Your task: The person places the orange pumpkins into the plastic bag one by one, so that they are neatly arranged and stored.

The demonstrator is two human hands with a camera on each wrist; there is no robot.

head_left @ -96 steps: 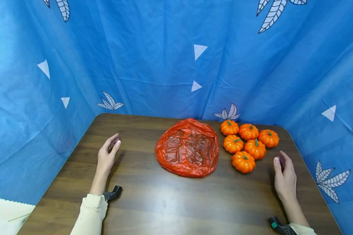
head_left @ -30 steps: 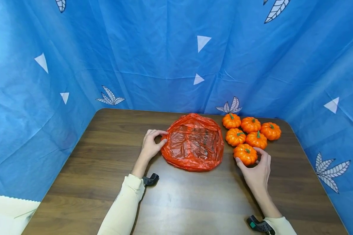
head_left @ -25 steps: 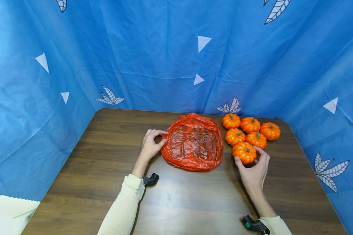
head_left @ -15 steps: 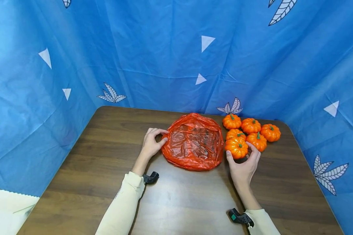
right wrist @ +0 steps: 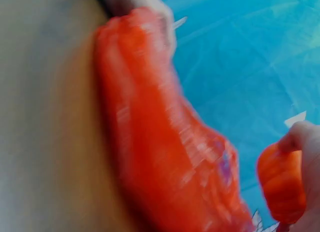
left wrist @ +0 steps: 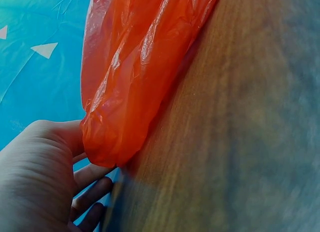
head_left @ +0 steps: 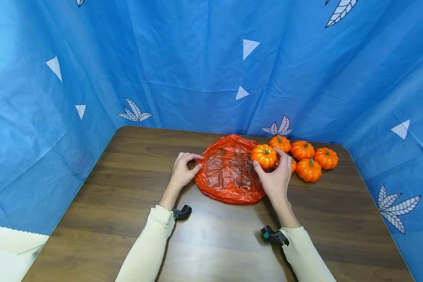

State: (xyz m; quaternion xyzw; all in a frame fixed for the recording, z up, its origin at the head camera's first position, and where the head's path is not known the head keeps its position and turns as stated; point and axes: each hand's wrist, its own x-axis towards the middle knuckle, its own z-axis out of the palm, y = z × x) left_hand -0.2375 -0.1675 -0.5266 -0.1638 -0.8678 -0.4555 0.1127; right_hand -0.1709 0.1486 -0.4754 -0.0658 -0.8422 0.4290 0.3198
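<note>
A red plastic bag (head_left: pixel 225 172) lies mouth up on the table, its rim spread in a rough ring. At its left rim my left hand (head_left: pixel 183 170) pinches the film between thumb and fingers; the left wrist view shows the gathered bag edge (left wrist: pixel 117 137) at the thumb. My right hand (head_left: pixel 276 178) grips a small orange pumpkin (head_left: pixel 264 156) with a green stem, held up over the bag's right rim. In the right wrist view the pumpkin (right wrist: pixel 282 184) is clear of the bag, and that view is blurred.
Several more small pumpkins (head_left: pixel 309 170) sit in a cluster right of the bag, one partly hidden behind my right hand. The brown wooden table (head_left: pixel 211 243) meets a blue patterned cloth (head_left: pixel 197 58) along its back and sides.
My right hand has taken the front pumpkin from the cluster, lifted it and carried it left to the bag. My left hand came to the bag's rim earlier and stays there.
</note>
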